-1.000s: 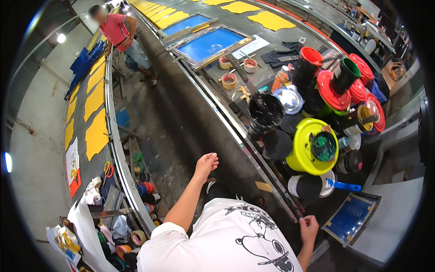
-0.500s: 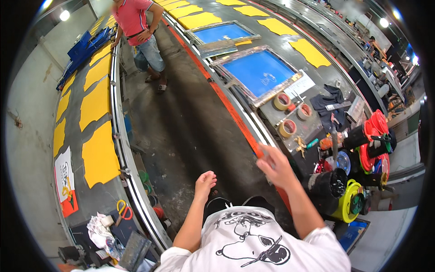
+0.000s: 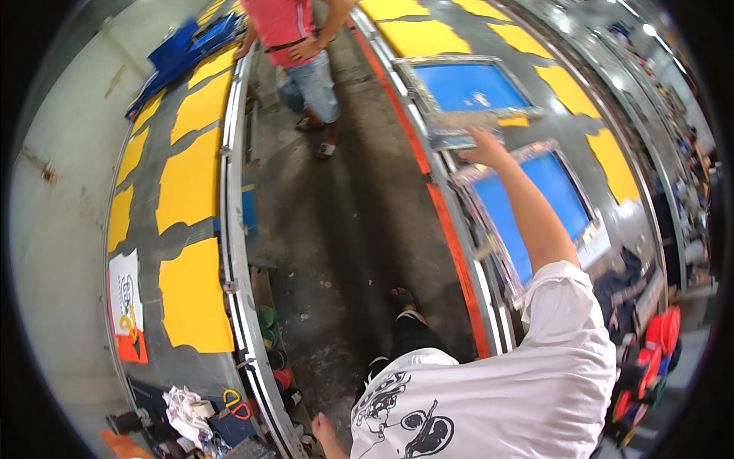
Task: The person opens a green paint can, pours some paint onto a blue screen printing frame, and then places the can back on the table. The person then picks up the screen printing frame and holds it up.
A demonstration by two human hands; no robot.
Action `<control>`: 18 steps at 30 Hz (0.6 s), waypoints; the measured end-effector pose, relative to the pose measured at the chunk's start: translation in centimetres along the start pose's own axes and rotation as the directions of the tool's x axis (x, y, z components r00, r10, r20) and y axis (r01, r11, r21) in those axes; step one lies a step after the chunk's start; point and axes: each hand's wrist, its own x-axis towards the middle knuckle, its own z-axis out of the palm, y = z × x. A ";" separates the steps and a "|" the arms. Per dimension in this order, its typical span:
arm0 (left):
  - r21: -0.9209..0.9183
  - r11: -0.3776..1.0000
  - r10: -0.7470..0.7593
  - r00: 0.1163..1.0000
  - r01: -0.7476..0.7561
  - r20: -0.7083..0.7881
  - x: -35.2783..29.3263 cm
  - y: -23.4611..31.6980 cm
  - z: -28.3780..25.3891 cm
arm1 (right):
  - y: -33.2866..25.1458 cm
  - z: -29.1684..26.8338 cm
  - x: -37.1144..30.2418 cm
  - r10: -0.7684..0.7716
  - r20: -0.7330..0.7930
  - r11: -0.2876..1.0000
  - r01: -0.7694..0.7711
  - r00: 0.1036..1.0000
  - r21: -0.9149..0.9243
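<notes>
My right hand is stretched forward over the right-hand table, its thumb and fingers apart. It is at the near edge of a flat grey-and-brown bar, perhaps a squeegee; whether it touches the bar I cannot tell. Just beyond lies a far screen-printing frame with blue mesh and a pale mark. Under my right forearm lies a nearer screen-printing frame, also blue, partly hidden by the arm. Low in the picture, my left hand hangs beside my body over the aisle, small and with its fingers unclear.
Yellow cut fabric pieces lie along both tables. A person in a pink shirt stands ahead in the aisle. Orange-handled scissors and a white rag lie at the lower left. Red-lidded tubs stand at the right.
I have stepped forward and turned. My right hand has reached ahead to the bar between the frames. My left hand has dropped to the lower edge. The tape rolls are now out of sight.
</notes>
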 end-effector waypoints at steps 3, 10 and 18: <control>0.857 0.339 0.153 0.922 -0.388 0.357 -5.3 -3.6 -5.3 | 7.6 2.9 7.5 -0.024 0.123 0.978 0.049 0.992 -0.205; 0.174 0.865 -0.378 0.840 0.470 -0.389 -12.5 -4.4 5.2 | 15.0 4.6 13.2 0.086 0.339 0.965 0.005 0.937 -0.260; 0.081 0.996 -0.008 0.937 0.039 -0.350 -10.7 -5.2 12.2 | 11.5 -1.7 16.0 -0.283 0.448 0.866 0.427 0.848 -0.262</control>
